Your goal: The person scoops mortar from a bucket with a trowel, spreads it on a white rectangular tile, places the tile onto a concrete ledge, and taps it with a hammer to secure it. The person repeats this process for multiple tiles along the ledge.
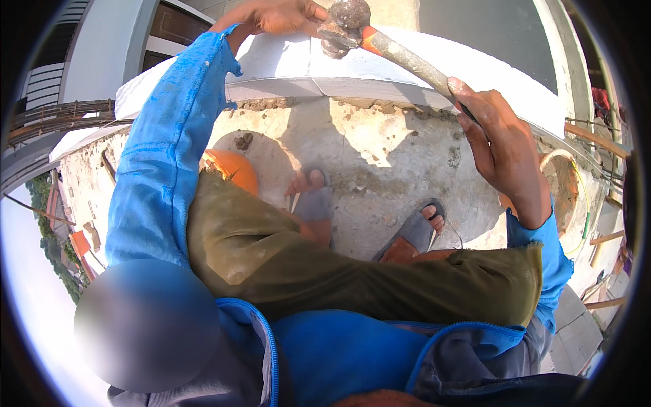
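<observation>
My right hand (498, 139) is wrapped round the lower handle of a hammer (410, 62). The handle is pale and worn, with an orange band below a lumpy, crusted head at the upper middle. Beside that head is my left hand (274, 16), its fingers bent and pointing toward it. Part of the left hand is cut off by the upper edge; anything in its fingers is hidden. Under both hands runs a row of white blocks (271, 60), with a thin joint between two of them. The hammer head hangs over the blocks; I cannot tell whether it touches them.
A rough, mortar-spotted concrete floor (359, 146) lies below the blocks, with my sandalled feet on it. An orange rounded object (234, 171) sits near my left leg. A bucket (561, 178) stands at the right. Beyond the blocks is a grey panel (485, 41).
</observation>
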Tool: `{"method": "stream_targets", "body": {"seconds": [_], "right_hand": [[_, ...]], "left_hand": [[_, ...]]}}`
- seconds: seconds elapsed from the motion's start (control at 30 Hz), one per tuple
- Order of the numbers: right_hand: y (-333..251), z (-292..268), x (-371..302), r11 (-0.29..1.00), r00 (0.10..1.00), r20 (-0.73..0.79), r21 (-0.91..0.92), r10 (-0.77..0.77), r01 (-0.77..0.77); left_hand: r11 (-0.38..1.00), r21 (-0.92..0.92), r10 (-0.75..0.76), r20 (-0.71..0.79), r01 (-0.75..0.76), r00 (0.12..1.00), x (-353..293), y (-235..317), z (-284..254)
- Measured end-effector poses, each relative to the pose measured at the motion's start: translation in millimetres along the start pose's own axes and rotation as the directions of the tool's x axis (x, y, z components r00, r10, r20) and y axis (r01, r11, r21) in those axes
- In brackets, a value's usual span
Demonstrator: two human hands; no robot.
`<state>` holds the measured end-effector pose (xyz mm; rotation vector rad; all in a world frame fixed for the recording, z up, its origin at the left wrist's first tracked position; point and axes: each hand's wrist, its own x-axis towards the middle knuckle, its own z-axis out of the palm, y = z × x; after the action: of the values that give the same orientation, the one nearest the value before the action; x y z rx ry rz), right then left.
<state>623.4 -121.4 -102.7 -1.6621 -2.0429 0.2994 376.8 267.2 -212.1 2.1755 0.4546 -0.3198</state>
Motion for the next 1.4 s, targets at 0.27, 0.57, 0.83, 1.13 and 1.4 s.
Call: {"method": "stream_targets", "body": {"seconds": [0.27,0.57,0.83,1.13,1.4], "right_hand": [[14.9,47.6,22.1,0.997,0.997,0.045,0.046,0.060,-0.062],[7.8,36.5,31.2,0.997,0.993,0.118,-0.076,0.005,0.004],[6.8,38.4,38.4,0.999,0.999,-0.013,0.036,-0.040,0.041],[5.1,39.4,41.1,0.997,0.997,0.079,-0.073,-0.025,0.031],[-2.7,48.2,39.5,0.991,0.994,0.108,-0.129,-0.025,0.039]], "left_hand": [[0.968,-0.093,0.240,0.051,-0.235,0.969,-1.2,-6.1,4.8],[0.965,-0.167,0.219,0.078,-0.204,0.973,-11.5,12.5,6.8],[0.961,-0.205,0.204,0.079,-0.184,0.976,-17.5,19.7,6.5],[0.961,-0.233,0.174,0.097,-0.148,0.980,-24.0,22.3,7.7],[0.959,-0.246,0.171,0.117,-0.138,0.978,-28.1,38.5,1.6]]}}
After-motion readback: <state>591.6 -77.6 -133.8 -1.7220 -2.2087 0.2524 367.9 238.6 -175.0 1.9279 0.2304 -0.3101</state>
